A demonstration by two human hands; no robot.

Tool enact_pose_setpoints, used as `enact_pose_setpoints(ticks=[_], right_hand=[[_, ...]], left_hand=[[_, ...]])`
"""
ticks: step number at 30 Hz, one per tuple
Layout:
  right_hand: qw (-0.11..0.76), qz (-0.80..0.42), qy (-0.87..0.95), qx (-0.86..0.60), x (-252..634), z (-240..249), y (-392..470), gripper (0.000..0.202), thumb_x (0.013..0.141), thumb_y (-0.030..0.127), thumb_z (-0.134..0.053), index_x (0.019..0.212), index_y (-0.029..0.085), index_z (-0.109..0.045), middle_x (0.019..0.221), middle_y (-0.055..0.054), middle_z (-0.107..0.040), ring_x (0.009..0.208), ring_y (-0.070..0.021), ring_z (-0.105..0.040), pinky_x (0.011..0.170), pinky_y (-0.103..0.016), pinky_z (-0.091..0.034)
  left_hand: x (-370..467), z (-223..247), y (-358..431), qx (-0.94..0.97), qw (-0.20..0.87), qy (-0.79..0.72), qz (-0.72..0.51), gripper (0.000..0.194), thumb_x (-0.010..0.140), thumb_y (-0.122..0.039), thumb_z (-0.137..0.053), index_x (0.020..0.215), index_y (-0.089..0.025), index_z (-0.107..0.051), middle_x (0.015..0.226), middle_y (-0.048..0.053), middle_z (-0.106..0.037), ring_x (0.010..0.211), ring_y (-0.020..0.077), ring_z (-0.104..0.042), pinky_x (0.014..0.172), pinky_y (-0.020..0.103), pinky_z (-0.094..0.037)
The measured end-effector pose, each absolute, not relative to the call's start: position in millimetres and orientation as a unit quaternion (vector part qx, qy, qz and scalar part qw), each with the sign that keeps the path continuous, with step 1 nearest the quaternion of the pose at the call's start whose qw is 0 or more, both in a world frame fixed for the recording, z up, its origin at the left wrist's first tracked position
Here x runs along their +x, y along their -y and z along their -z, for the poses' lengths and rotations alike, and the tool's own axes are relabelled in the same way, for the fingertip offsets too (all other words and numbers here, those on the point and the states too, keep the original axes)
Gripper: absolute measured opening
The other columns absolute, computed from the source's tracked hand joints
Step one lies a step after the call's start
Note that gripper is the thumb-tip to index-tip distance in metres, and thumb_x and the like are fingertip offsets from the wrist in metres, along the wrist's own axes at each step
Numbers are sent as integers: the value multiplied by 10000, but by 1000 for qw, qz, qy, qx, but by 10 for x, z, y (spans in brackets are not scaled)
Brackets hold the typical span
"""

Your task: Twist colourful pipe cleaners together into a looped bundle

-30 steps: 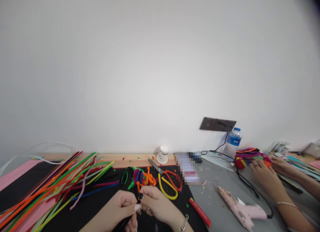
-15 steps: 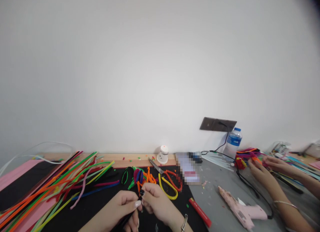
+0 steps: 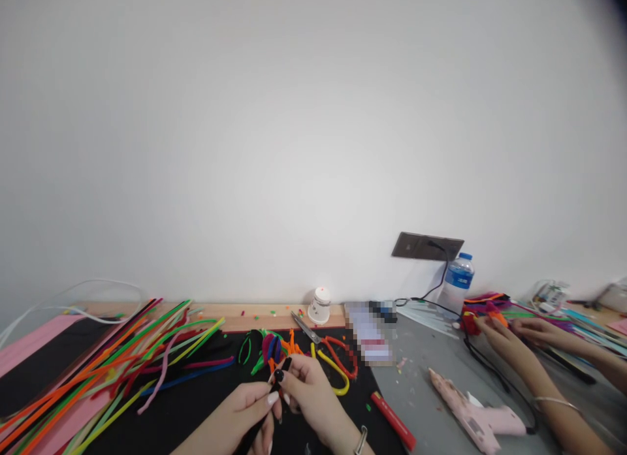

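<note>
Low in the middle of the head view, my left hand point(image 3: 249, 406) pinches a black fuzzy strip point(image 3: 255, 432) that looks like pipe cleaners. My right hand point(image 3: 311, 393) is closed on the same strip near its upper end, thumb and fingertips pressed together. The strip slants up between both hands, and my fingers hide part of it. Just beyond my hands lies a small heap of bent pipe cleaners point(image 3: 272, 348) in green, purple, blue and orange. Scissors point(image 3: 313, 338) with one yellow and one red handle rest behind my right hand.
Many long pipe cleaners point(image 3: 122, 363) spread over the left side. A white cup point(image 3: 319, 306) stands upside down by the wall. To the right are a red stick-shaped object point(image 3: 393, 421), a pink glue gun point(image 3: 470, 409), a water bottle point(image 3: 456, 282) and a co-worker's hands point(image 3: 504, 337).
The black strip's upper end now sticks up past my right fingertips, where it was hidden before. Both hands have shifted slightly. The co-worker's hands have moved a little to the left.
</note>
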State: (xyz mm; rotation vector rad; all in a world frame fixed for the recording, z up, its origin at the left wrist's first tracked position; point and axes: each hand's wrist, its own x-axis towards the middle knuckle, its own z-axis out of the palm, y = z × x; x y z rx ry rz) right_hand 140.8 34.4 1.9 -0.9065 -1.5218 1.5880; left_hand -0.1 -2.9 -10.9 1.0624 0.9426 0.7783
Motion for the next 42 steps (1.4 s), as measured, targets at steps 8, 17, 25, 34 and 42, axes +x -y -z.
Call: enact_pose_setpoints(ticks=[8, 17, 25, 34, 42], right_hand=[[485, -508, 579, -415, 1450, 27, -447, 294, 742, 404, -575, 620, 170, -445, 468, 76, -373, 398, -57, -314, 389, -181, -230], [497, -493, 574, -425, 1433, -70, -375, 183, 704, 327, -629, 695, 147, -599, 474, 55, -425, 391, -63, -334, 386, -193, -254], [493, -642, 520, -273, 1444, -104, -333, 366, 691, 485, -613, 697, 129, -696, 559, -33, -562, 444, -94, -444, 404, -205, -316], [398, -690, 494, -349, 1424, -28, -327, 309, 544, 243, -758, 759, 116, -577, 518, 37, -563, 339, -30, -396, 321, -140, -276], [346, -712, 469, -391, 1353, -9, -303, 387, 466, 315, -779, 670, 126, -510, 461, 28, -553, 371, -97, -523, 394, -208, -421]], left_hand=[[10, 74, 84, 476, 718, -393, -321, 407, 668, -595, -530, 744, -198, -483, 467, -114, -397, 265, 7, -308, 285, 134, -189], [-46, 160, 14, 416, 725, -426, -346, 435, 631, -612, -560, 780, -208, -499, 498, -121, -291, 382, 32, -107, 324, 165, -83], [-75, 284, -177, 285, 746, -472, -373, 593, 432, -714, -580, 703, -197, -480, 424, -138, -276, 334, 22, -148, 304, 157, -109], [-116, 219, -195, 320, 687, -472, -450, 581, 625, -706, -456, 903, -204, -545, 453, -112, -323, 299, 31, -203, 306, 153, -116], [-74, 377, -262, 376, 670, -467, -438, 651, 645, -735, -381, 1002, -206, -508, 481, -86, -437, 287, 24, -215, 274, 134, -183]])
